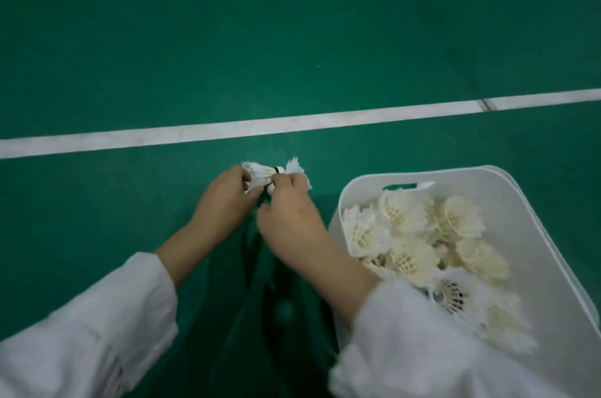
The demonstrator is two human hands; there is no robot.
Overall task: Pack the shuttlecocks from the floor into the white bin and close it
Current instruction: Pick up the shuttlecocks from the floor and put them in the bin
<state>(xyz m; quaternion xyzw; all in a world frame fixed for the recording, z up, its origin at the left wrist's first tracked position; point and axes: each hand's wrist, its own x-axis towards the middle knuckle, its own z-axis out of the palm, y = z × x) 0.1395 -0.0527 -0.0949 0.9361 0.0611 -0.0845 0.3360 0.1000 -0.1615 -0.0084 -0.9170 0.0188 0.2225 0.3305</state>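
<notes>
Two shuttlecocks (pixel 260 173) meet cork to cork over the green floor (pixel 162 56): my left grip (pixel 224 199) curls round one, my right grip (pixel 286 215) pinches the other. Just right, the white bin (pixel 527 209) sits uncovered, heaped with more.

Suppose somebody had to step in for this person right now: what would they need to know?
Left hand: grips a shuttlecock.
Right hand: grips a second shuttlecock.
Both are held over the green floor, just left of the white bin.
Done: a heap of shuttlecocks lies in the open bin.
Left: drop these two in, then close the bin. No lid is in view.
</notes>
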